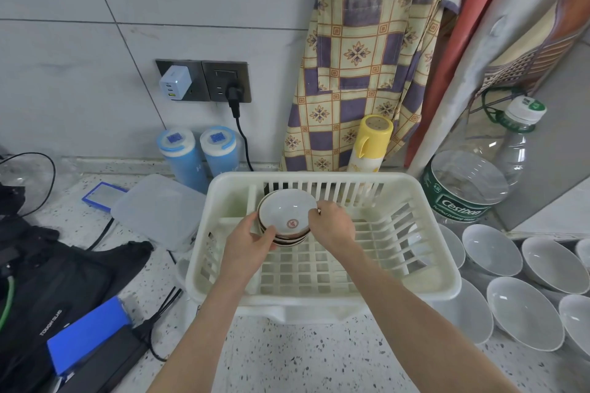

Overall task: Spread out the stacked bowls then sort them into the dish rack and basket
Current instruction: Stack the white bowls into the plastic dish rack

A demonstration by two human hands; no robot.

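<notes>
Both hands reach into the cream rack [322, 292] on the speckled worktop [303, 357]. They hold a small stack of bowls [285, 217] tilted on edge near the rack's back left corner, the front bowl's hollow facing the camera with a red mark near its lower rim. The left hand [252, 241] grasps the stack's lower left edge, thumb curled over the front rim; its fingers are hidden behind the stack. The right hand [332, 226] pinches the right rim with thumb and fingertips. How many bowls are in the stack is hard to count: only brown-edged rims show beneath the front one, and whether the stack touches the rack floor cannot be told.

To the right of the rack, white bowls [523, 312] lie spread on the worktop, some cut off by the frame edge and two partly hidden behind the rack wall. Behind them stands a large clear bottle [472, 178]. A yellow flask [370, 143] shows above the rack's back wall, its base hidden. Left of the rack sit a clear lidded box [156, 210] and two blue canisters [198, 153]; a black bag [64, 274] and a blue pack [86, 335] are cut off at the left edge. No basket can be made out.
</notes>
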